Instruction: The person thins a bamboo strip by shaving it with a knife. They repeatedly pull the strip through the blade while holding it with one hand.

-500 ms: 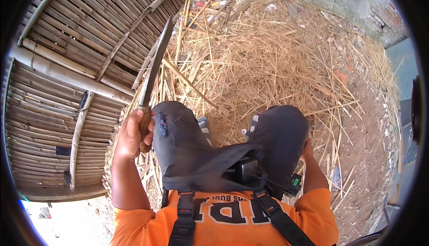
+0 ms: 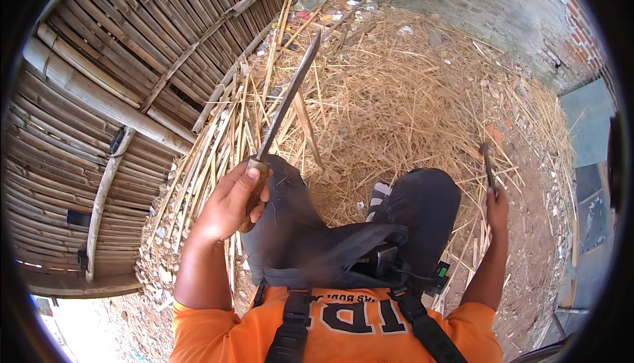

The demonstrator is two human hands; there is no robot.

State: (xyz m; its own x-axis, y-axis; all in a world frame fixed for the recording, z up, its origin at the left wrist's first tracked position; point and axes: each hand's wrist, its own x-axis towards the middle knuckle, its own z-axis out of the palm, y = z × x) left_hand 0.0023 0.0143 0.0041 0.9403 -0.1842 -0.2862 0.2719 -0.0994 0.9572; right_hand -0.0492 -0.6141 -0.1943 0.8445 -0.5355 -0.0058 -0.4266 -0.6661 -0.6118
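My left hand (image 2: 239, 203) is wrapped round the wooden handle of a machete (image 2: 288, 96). Its long dark blade points up and slightly right, above the straw beyond my left knee. Out to the right of my right knee, my right hand (image 2: 496, 208) grips the lower end of a short dark tool (image 2: 487, 164). That tool stands nearly upright; its exact kind is unclear. A flat pale strip of bamboo or wood (image 2: 306, 127) lies just right of the machete blade.
Straw and split slivers (image 2: 396, 92) cover the ground ahead. A bamboo slat wall (image 2: 86, 145) rises at left, a brick wall (image 2: 462, 6) at the back. Grey-blue panels (image 2: 588, 125) stand at right. My bent legs (image 2: 422, 204) are close below. Litter (image 2: 317, 0) lies in the far corner.
My left hand has shifted right with the machete, which leans further right. My right hand has come out from behind my right knee, reaching forward, and the short dark tool now shows in it.
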